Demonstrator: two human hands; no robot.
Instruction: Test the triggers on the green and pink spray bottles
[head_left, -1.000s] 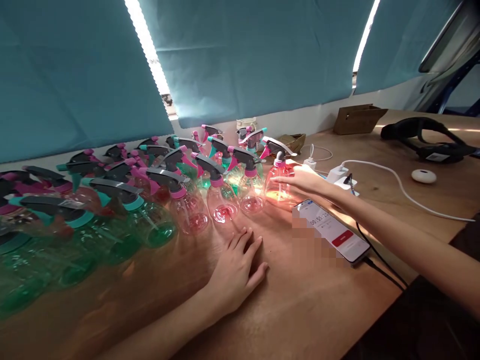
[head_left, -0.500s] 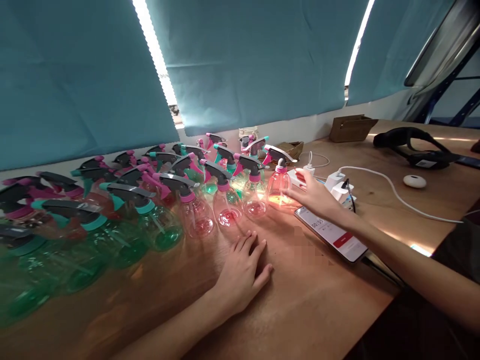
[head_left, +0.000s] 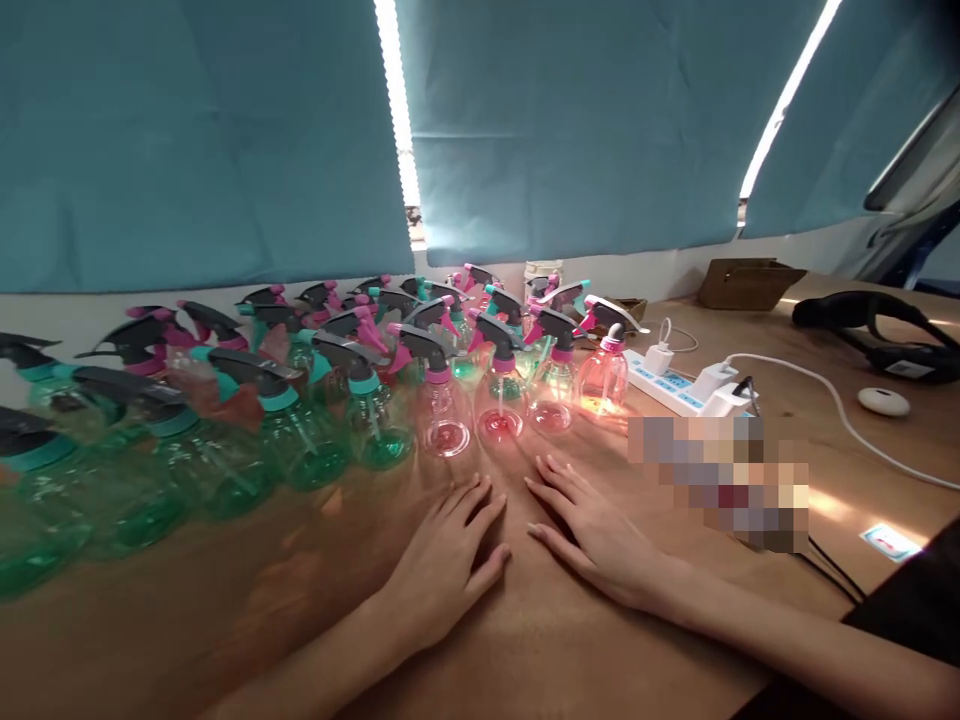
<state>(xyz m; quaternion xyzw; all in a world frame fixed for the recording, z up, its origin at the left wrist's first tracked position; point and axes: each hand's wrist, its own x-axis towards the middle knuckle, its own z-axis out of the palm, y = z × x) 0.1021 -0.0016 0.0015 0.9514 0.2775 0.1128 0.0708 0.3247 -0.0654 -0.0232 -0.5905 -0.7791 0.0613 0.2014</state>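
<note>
My left hand (head_left: 450, 560) lies flat on the wooden table (head_left: 525, 660), fingers spread, holding nothing. Beside it my right hand (head_left: 592, 530) also rests palm down with its fingers apart. Just beyond the fingertips stand rows of spray bottles with pink or teal collars and dark trigger heads. Closest to my left hand is a clear pink spray bottle (head_left: 444, 415). Another pink spray bottle (head_left: 502, 400) stands beyond the gap between my hands. At the right end of the front row is a brightly lit pink spray bottle (head_left: 602, 378). Green spray bottles (head_left: 307, 440) stand to the left.
A white power strip (head_left: 667, 385) with plugged-in chargers and a white cable lies right of the bottles. A pixelated patch hides something near my right forearm. Farther right are a white rounded object (head_left: 883, 402), a black headset (head_left: 877, 335) and a brown box (head_left: 750, 284).
My right hand has come away from the rightmost pink bottle and down onto the table beside my left hand. The view has turned left, shifting the bottles rightward. The phone is now pixelated over.
</note>
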